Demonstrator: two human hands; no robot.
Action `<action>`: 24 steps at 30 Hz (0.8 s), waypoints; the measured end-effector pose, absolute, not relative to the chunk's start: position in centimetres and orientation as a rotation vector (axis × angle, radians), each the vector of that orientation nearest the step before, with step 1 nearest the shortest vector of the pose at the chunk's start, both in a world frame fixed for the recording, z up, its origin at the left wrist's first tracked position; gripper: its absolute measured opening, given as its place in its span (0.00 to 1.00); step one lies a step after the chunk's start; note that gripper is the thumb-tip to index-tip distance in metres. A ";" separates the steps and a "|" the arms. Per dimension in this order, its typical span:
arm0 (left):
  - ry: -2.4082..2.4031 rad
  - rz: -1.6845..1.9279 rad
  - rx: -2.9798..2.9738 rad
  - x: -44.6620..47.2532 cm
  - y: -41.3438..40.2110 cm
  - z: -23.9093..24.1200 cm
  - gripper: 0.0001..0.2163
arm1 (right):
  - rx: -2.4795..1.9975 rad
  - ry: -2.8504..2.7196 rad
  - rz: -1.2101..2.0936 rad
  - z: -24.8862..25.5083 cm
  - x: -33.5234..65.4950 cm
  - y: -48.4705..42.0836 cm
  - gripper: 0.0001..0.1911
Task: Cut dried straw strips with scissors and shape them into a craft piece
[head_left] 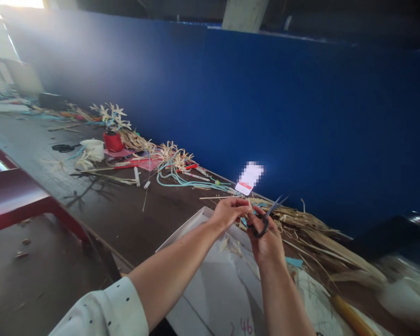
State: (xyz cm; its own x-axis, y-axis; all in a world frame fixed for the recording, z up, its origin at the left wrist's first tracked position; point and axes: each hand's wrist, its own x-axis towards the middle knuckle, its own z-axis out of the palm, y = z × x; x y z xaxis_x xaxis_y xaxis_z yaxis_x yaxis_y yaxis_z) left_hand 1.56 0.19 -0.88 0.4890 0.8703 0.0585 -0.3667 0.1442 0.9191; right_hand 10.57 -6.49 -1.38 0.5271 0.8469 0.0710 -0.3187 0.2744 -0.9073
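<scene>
scissors (266,215), box writing perhaps "46" (245,326)

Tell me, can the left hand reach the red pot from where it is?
Probably not. The left hand is up by the scissors, pinching a small piece, and the red pot sits much farther along the table; nothing blocks it, but it looks beyond an arm's stretch.

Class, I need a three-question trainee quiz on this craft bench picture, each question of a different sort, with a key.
1. True or false: the right hand holds scissors.
2. The red cup stands: A) far down the table B) in the white box C) on the floor.
3. What does the left hand pinch?

Key: 1 true; 2 A; 3 a thin dried straw strip, close to the scissor blades.
</scene>
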 end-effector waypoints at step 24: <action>0.487 1.019 0.983 1.9 -0.9 -0.8 0.09 | -1.071 -0.716 0.858 -1.5 10.2 -6.6 0.21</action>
State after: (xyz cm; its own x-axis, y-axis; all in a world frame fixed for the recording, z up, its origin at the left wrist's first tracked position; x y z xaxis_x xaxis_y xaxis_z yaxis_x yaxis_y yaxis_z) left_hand 1.92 -0.89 -0.83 0.4728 0.8766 0.0897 -0.4812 0.1716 0.8597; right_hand 10.18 -6.55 -1.50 0.4904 0.8670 0.0878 -0.2418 0.2321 -0.9422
